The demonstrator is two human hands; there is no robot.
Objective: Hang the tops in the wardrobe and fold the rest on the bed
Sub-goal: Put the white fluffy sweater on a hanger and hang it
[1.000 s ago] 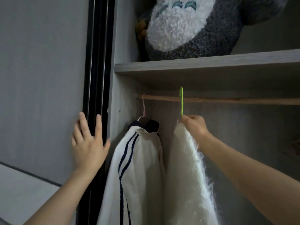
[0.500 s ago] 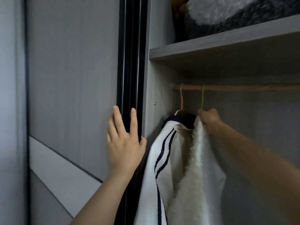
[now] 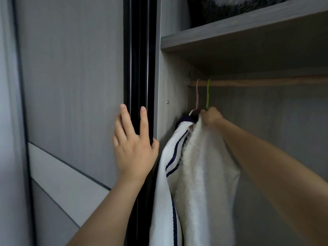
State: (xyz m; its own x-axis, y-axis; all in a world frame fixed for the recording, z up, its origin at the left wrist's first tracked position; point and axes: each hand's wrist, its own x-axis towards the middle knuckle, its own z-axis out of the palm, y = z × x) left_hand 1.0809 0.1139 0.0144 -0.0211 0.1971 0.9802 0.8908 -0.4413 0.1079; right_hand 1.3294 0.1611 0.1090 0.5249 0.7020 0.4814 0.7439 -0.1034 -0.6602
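Inside the open wardrobe a fluffy white top (image 3: 207, 167) hangs from a green hanger (image 3: 207, 94) on the wooden rail (image 3: 257, 82). My right hand (image 3: 210, 115) grips the neck of that top just under the green hook. Pressed against it on the left hangs a white top with navy stripes (image 3: 168, 157) on a pink hanger (image 3: 197, 94). My left hand (image 3: 133, 148) lies flat with straight fingers on the black edge of the sliding door (image 3: 138, 68).
A grey shelf (image 3: 239, 31) runs above the rail, with a dark plush toy (image 3: 221, 8) on it. The grey door panel (image 3: 71, 86) fills the left. To the right of the two tops the rail carries nothing.
My right hand has slid the fluffy top on its green hanger left along the rail until it sits against the striped top. My view has shifted left. The left hand stays on the door edge.
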